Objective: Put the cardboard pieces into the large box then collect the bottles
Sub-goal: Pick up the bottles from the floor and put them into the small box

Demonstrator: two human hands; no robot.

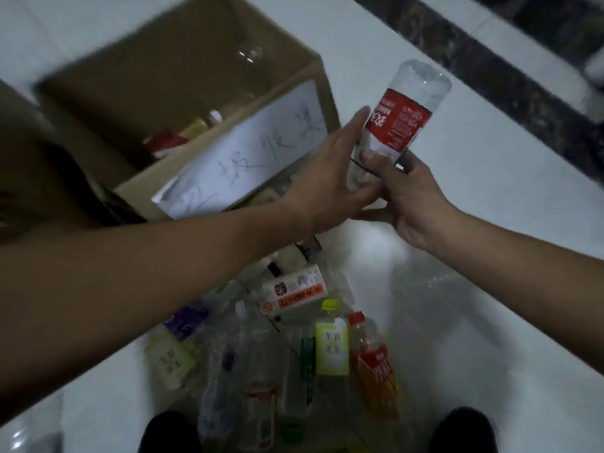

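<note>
A clear plastic bottle with a red label is held upside down, its base pointing up and away, just right of the large cardboard box. My right hand grips its lower neck end. My left hand reaches across and rests its fingers against the bottle's left side. The box stands open at upper left, with a white handwritten paper on its near wall and a few bottles inside. Several empty bottles lie in a pile on the floor below my arms.
The floor is white tile with a dark marble strip running across the upper right. My two dark shoes stand at the bottom edge on either side of the pile. A brown cardboard flap sits at far left.
</note>
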